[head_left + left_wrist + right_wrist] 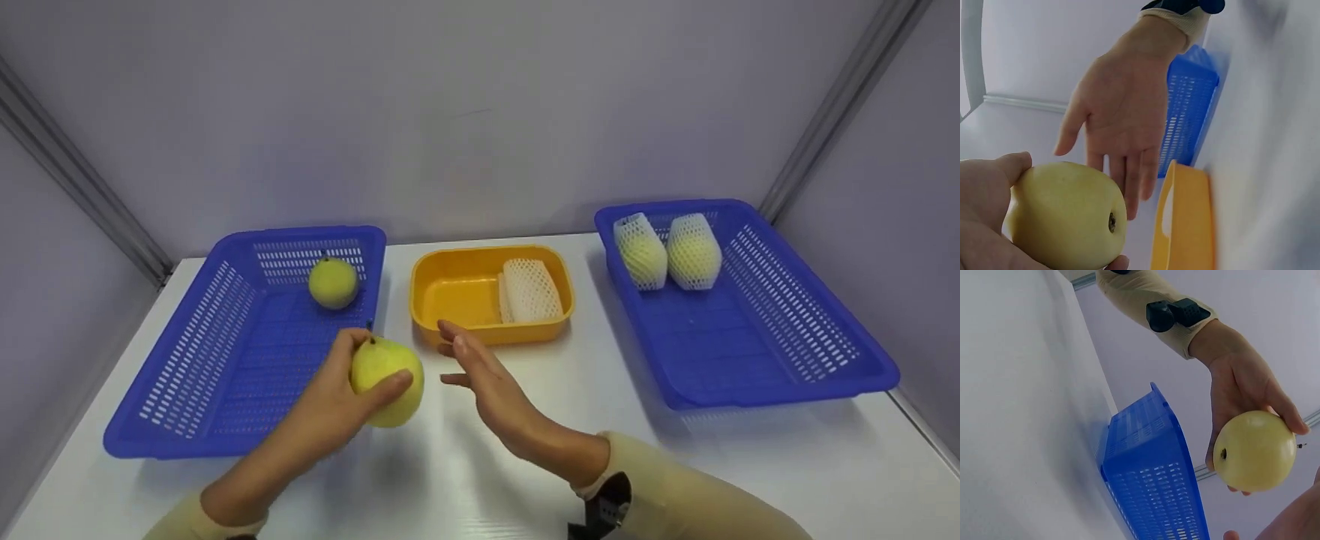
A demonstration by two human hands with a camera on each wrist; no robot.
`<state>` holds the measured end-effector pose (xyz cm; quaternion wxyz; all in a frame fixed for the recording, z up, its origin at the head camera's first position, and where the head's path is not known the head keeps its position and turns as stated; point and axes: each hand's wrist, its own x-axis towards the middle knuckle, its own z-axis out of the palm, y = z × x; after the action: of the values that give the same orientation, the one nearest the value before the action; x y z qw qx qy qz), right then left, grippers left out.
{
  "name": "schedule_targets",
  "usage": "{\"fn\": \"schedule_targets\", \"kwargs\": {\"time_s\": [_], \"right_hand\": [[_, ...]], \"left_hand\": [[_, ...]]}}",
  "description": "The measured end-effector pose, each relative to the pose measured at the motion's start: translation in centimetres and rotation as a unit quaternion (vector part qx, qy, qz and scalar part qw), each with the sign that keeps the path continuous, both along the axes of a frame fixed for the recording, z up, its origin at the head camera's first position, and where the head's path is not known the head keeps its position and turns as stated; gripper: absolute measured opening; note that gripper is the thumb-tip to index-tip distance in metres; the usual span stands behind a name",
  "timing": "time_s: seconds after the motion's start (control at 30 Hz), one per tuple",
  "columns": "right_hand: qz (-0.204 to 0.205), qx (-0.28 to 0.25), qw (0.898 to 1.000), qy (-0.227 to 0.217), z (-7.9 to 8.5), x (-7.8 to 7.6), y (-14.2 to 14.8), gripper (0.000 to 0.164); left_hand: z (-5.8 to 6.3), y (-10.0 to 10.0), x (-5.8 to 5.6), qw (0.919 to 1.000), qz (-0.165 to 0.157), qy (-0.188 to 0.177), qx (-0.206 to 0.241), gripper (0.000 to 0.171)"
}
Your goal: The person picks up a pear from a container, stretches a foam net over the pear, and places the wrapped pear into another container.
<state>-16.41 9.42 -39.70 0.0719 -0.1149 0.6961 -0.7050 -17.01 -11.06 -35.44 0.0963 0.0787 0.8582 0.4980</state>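
My left hand (341, 390) grips a yellow-green pear (390, 379) above the table, thumb across its near side and fingers behind. The pear's stem points up toward the back in the head view, and its dark blossom end shows in the left wrist view. Facing it, my right hand (499, 397) is held with fingers extended and palm toward the pear, a small gap between them. Past the right fingertips is a yellow bin (450, 330) with white foam net sleeves (532, 291) lying at its right end.
At left, a blue basket (180, 375) contains one bare pear (333, 283). Another blue basket (765, 360) on the right has two pears in white foam nets, one (643, 255) beside the other (694, 253). Grey walls enclose the white table (480, 487).
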Motion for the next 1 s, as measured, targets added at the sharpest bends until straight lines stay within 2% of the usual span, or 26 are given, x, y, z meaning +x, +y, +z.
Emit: {"fn": "schedule_targets", "kwargs": {"time_s": [0.2,0.4,0.53,0.63,0.87,1.0], "right_hand": [[0.067,0.0,0.998,-0.021,0.3,1.6,-0.6,0.066],[0.119,0.012,0.993,-0.023,0.1,2.2,-0.4,0.059],[0.131,-0.003,0.991,-0.015,-0.3,2.1,0.1,0.057],[0.132,-0.022,0.991,-0.009,-0.5,2.1,0.4,0.055],[0.108,-0.025,0.993,0.036,-1.1,2.1,1.1,0.057],[0.097,-0.037,0.993,0.048,-1.6,1.9,2.0,0.06]], "left_hand": [[-1.3,1.8,1.5,0.9985,-0.01,0.025,0.047,0.062],[-2.3,2.4,1.6,0.9987,0.003,0.013,0.05,0.071],[-2.8,2.2,1.6,0.9975,0.028,0.013,0.063,0.073],[-3.1,2.3,1.5,0.9961,0.032,0.018,0.08,0.068],[-3.9,2.3,1.5,0.9915,0.015,0.042,0.122,0.059],[-4.4,2.2,1.5,0.9867,-0.025,0.04,0.156,0.063]]}}
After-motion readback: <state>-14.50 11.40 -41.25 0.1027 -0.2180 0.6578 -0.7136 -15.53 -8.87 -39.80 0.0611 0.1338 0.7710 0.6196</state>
